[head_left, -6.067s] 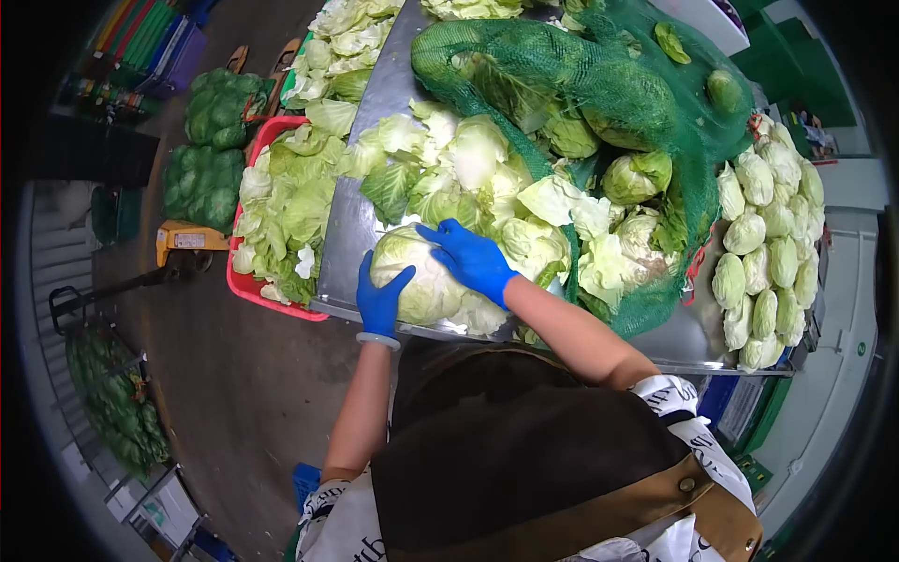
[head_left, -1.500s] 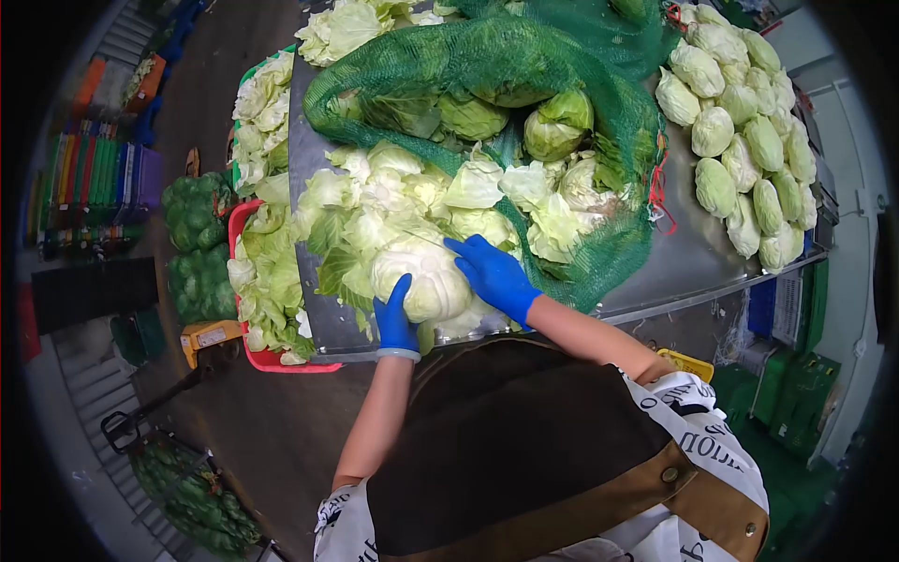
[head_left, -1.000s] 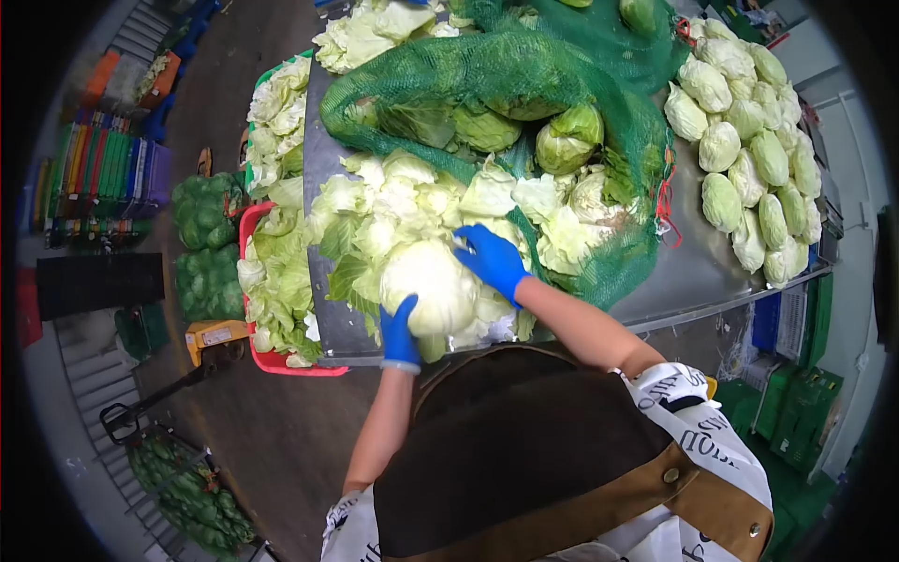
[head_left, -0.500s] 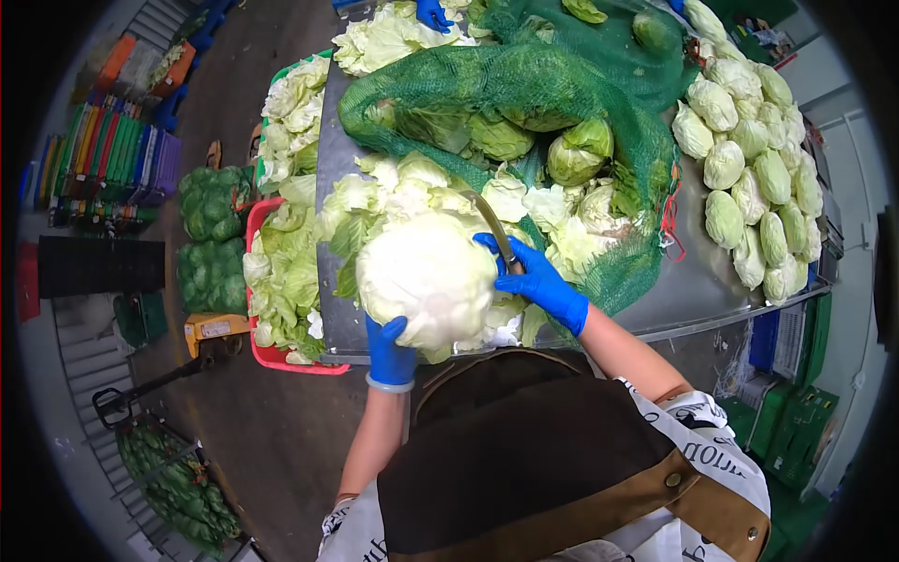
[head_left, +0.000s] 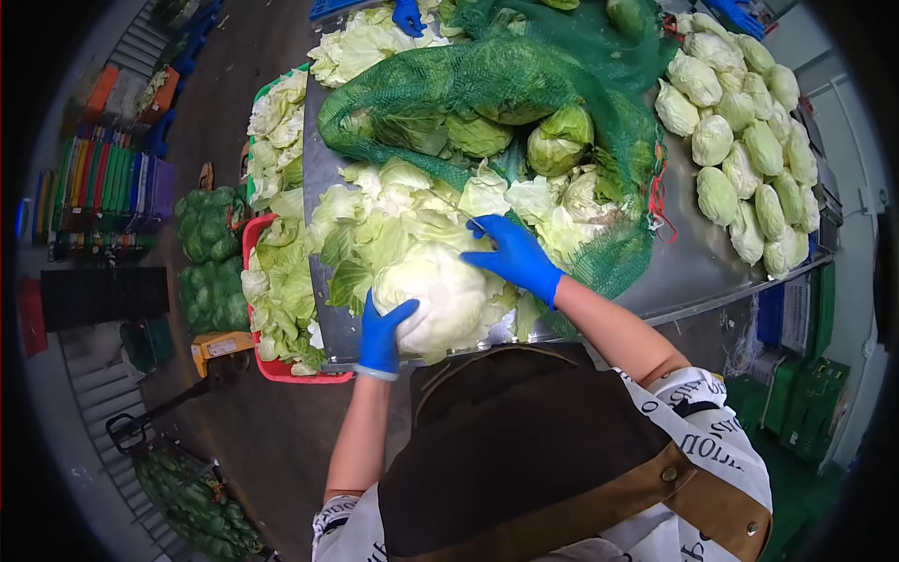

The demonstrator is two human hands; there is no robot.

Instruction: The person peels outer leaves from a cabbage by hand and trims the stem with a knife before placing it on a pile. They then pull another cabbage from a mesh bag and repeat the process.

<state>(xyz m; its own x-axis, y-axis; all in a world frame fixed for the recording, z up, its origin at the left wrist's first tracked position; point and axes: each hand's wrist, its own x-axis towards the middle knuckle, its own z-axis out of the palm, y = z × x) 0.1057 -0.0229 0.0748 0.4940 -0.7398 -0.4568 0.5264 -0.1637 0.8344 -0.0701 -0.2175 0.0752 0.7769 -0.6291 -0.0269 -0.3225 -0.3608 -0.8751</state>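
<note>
A pale, trimmed cabbage (head_left: 435,295) rests near the table's front edge on loose leaves. My left hand (head_left: 381,332), in a blue glove, grips its left side with the thumb over the top. My right hand (head_left: 520,258), also gloved in blue, is just above its right side with the fingers bent. Only a small bit of the knife (head_left: 478,228) shows at those fingertips; the hand hides the rest. Cut-off leaves (head_left: 393,201) lie behind the cabbage. Beyond them, a green mesh bag (head_left: 449,75) holds untrimmed cabbages (head_left: 559,140).
Trimmed cabbages (head_left: 740,140) are piled on the right of the metal table (head_left: 670,267). A red crate (head_left: 281,373) full of leaves stands at its left edge. Another person's gloved hand (head_left: 408,17) is at the far side. A pallet jack (head_left: 220,348) stands on the floor at left.
The cabbage has turned and moved slightly right and down, onto the leaves. My right hand has shifted left and up, and the curved blade seen before is now mostly hidden.
</note>
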